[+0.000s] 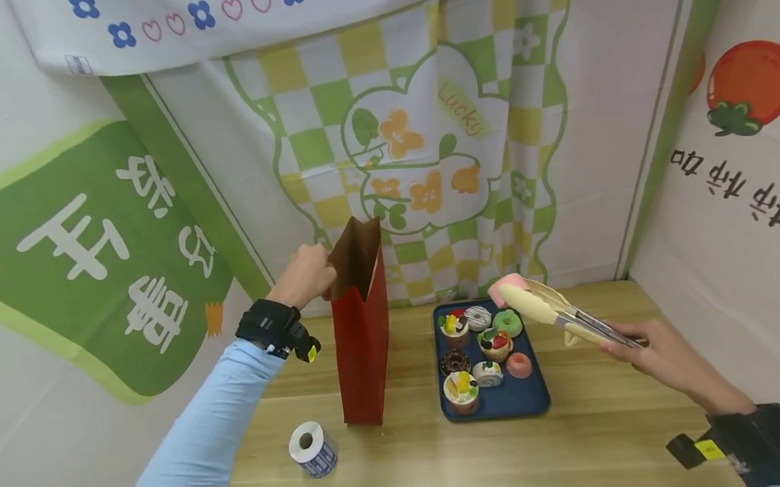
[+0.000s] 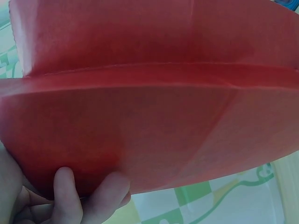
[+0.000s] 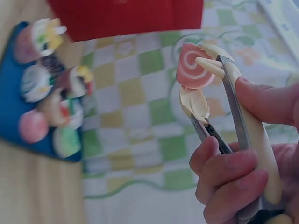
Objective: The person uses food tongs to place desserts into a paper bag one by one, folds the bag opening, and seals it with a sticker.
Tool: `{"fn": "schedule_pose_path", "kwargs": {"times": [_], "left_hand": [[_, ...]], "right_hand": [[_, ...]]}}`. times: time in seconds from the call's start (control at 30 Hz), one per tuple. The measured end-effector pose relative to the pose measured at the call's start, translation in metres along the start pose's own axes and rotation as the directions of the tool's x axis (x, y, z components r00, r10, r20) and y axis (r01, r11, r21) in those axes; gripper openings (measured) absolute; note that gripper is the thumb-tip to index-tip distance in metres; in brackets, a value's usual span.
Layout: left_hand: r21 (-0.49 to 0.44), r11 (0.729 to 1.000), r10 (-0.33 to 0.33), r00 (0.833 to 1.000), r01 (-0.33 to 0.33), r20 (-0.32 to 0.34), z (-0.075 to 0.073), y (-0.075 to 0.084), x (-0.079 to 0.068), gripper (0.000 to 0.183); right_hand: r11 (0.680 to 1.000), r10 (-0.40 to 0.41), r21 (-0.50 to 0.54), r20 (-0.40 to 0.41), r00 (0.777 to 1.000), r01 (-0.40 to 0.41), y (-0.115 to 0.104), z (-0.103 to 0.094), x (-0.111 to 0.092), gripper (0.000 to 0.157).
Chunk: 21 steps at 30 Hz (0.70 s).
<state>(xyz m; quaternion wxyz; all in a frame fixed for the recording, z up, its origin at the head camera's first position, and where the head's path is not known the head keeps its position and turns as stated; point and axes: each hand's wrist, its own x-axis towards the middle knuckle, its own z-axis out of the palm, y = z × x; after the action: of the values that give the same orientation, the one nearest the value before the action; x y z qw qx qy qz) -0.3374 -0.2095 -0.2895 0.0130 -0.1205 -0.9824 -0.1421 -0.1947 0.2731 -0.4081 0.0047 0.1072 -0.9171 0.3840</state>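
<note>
"What did the head view show?"

"My left hand (image 1: 305, 275) gripped the red bag (image 1: 363, 359) by its open rim, on the left side; the bag stood upright on the bench (image 1: 500, 454). To the bag's right, my right hand (image 1: 665, 356) held the tongs (image 1: 547, 311), a pink cake roll (image 1: 505, 286) raised at their tips. The blue tray (image 1: 531, 403) of pastries (image 1: 496, 345) also lay right of the bag, and a label roll (image 1: 313, 450) stood left of it, nearer me."

"And the left wrist view?"

"My fingers bent onto the red paper by one edge. The bag looked light and thin, with creases, so I judged it could buckle or tip under a hard pull. A folded corner of the rim seemed the firmest hold."

"The right wrist view?"

"My thumb pressed one arm of the tongs while my fingers curled round the other, so their tips stood narrow about the cake roll, apart from the bag. I took it for light; how soft, I couldn't tell. A gentle pinch across its sides, swirl uncovered, seemed safest against slipping."
</note>
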Motion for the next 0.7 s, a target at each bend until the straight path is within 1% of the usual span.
{"fn": "schedule_pose_path", "kwargs": {"times": [0.17, 0.33, 0.43, 0.53, 0.6, 0.7], "left_hand": [[-0.009, 1.000, 0.000, 1.000, 0.000, -0.011, 0.001, 0.000, -0.001, 0.027], [-0.009, 1.000, -0.006, 1.000, 0.006, -0.017, 0.002, 0.001, 0.000, 0.025], [-0.012, 1.000, -0.011, 1.000, 0.011, -0.017, 0.002, 0.002, 0.000, 0.025], [-0.011, 1.000, -0.020, 1.000, 0.020, -0.016, 0.002, 0.002, 0.001, 0.025], [-0.010, 1.000, -0.028, 1.000, 0.027, -0.011, 0.002, 0.002, 0.001, 0.024], [0.001, 0.999, -0.044, 0.999, 0.044, -0.010, 0.002, 0.003, 0.002, 0.023]], "right_hand": [[0.996, -0.086, 0.016, -0.027, 0.996, 0.087, -0.033, -0.012, 0.023, 0.053], [0.986, -0.163, -0.028, -0.019, 0.986, 0.162, -0.076, -0.022, 0.052, 0.054], [0.975, -0.211, -0.065, 0.016, 0.977, 0.211, -0.103, -0.025, 0.073, 0.055], [0.964, -0.245, -0.090, 0.069, 0.967, 0.251, -0.127, -0.023, 0.097, 0.054], [0.956, -0.266, -0.100, 0.112, 0.958, 0.277, -0.143, -0.020, 0.114, 0.053], [0.936, -0.294, -0.145, 0.178, 0.939, 0.320, -0.164, -0.016, 0.140, 0.052]]}}
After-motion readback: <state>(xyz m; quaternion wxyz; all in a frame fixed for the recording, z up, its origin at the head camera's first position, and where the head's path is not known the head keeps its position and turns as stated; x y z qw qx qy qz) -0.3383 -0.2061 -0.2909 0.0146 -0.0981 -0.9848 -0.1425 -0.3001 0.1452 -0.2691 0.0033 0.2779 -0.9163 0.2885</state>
